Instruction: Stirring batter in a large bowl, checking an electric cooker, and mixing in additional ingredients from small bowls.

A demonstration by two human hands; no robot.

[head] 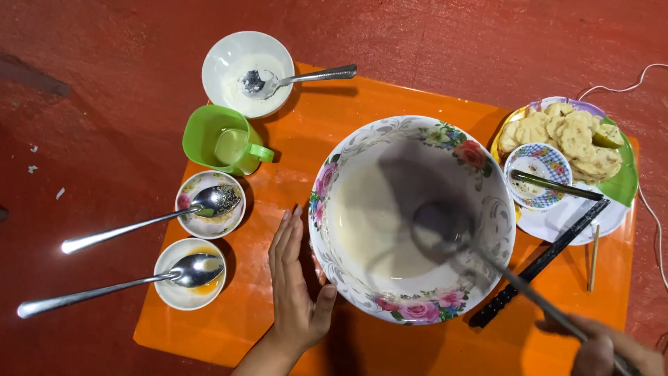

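Observation:
A large white bowl [480, 174] with pink flower prints stands on an orange board [229, 320]. Pale batter fills its bottom. My left hand [296, 285] rests flat against the bowl's left side, fingers together, thumb at the rim. My right hand [602, 348] at the lower right grips the handle of a metal whisk [445, 230], blurred by motion, whose head is down in the batter.
Left of the bowl are a green cup [223, 143], a white bowl of powder with a spoon [247, 73], and two small bowls with spoons [209, 205] [188, 275]. At right, a plate of pale round slices [619, 184], a small patterned dish [537, 174] and black chopsticks [536, 268].

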